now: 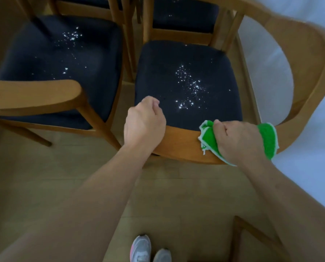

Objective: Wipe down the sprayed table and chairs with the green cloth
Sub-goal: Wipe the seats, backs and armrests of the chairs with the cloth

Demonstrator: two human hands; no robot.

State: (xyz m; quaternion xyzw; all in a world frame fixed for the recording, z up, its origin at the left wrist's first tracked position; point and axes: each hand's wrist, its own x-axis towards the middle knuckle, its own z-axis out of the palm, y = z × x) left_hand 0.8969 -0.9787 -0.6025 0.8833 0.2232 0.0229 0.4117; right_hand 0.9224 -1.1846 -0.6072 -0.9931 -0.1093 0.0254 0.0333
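Note:
A wooden chair with a dark seat [188, 72] stands right in front of me, and spray droplets glisten across its middle. My right hand [239, 138] grips the green cloth [267, 138] at the seat's front right corner, against the wooden front rail [180, 142]. My left hand [144, 120] hovers over the front left corner of the same seat, fingers curled and holding nothing. A second dark-seated chair [53, 63] stands to the left, also speckled with droplets.
The curved wooden backrest [309, 59] of the near chair arcs round on the right. Behind it is a third chair [184, 14]. A white surface [309, 14] fills the right side. Another wooden frame [239, 235] and my shoes [148, 250] show at the bottom on the tan floor.

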